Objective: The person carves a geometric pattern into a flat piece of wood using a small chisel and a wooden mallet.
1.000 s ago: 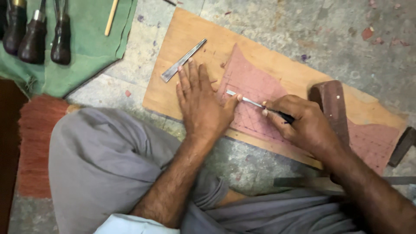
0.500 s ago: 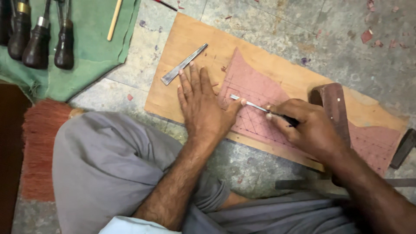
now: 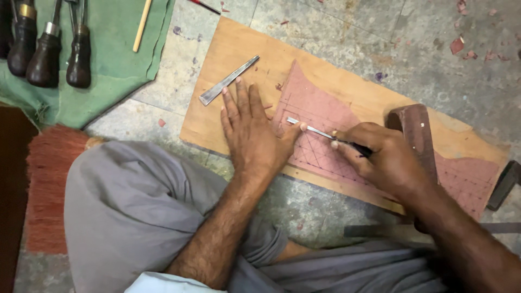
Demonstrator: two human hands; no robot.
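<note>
A wooden board (image 3: 239, 49) lies on the stone floor with a reddish sheet (image 3: 315, 103) marked with grid lines on it. My left hand (image 3: 252, 135) lies flat on the board, its thumb against the sheet's left part. My right hand (image 3: 385, 157) grips a thin metal chisel (image 3: 309, 127) with a dark handle. The chisel's tip touches the sheet just beside my left thumb. A second flat metal chisel (image 3: 228, 80) lies loose on the board above my left fingers.
A green cloth (image 3: 114, 59) at top left carries several dark-handled tools (image 3: 46, 51) and a pale stick (image 3: 142, 24). A dark wooden block (image 3: 418, 130) rests on the board behind my right hand. A reddish brush (image 3: 49, 184) lies left of my grey-clad knee (image 3: 130, 206).
My right hand and the chisel have shifted slightly left along the sheet toward my left thumb. My left hand has stayed flat on the board.
</note>
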